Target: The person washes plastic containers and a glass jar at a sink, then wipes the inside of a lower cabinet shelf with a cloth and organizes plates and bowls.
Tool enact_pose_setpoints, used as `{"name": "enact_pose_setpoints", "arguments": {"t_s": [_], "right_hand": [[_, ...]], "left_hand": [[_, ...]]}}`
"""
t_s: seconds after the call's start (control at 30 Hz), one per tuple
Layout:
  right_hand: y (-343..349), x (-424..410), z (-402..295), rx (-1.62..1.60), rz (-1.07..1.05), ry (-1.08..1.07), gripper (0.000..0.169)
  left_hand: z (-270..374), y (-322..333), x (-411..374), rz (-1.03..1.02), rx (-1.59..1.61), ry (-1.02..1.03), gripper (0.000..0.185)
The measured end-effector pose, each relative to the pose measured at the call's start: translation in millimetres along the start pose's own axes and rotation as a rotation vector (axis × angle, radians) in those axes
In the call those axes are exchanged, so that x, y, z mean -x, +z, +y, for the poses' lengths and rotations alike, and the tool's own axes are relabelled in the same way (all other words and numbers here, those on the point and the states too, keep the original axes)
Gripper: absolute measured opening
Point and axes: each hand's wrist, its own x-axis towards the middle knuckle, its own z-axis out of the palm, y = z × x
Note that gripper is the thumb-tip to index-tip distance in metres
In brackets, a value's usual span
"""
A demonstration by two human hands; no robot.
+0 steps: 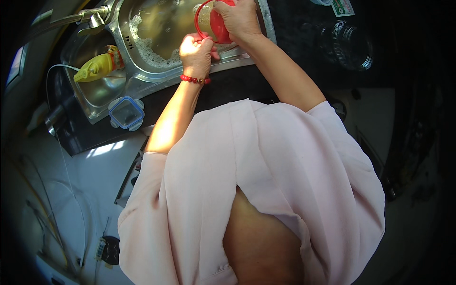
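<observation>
Over the large steel sink basin (156, 32), my left hand (196, 51) pinches the lower edge of a thin red ring (196, 22). Foamy water shows through the ring. My right hand (240, 21) grips a red rounded piece (218, 26) right beside it. Whether the ring and this piece are one item, such as a lid and its rim, I cannot tell. White suds (142, 48) gather along the basin's left and front sides. A red bead bracelet (195, 79) circles my left wrist.
A yellow bottle (96, 66) lies in the small basin (103, 92), below the faucet (94, 21). A clear blue-edged clip lid or box (126, 113) sits on the dark counter's front edge. At right lies a clear glass jar (351, 48), with a green-and-white packet (343, 7) behind it.
</observation>
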Motion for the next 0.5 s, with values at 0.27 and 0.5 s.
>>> {"name": "enact_pose_setpoints", "arguments": {"t_s": [0.27, 0.5], "right_hand": [[-5, 3, -25, 0.047, -0.070, -0.030, 0.027], [0, 0, -11, 0.128, -0.040, -0.123, 0.030]], "left_hand": [[9, -7, -2, -0.038, -0.134, -0.011, 0.013], [8, -13, -9, -0.108, -0.338, -0.058, 0.024]]}}
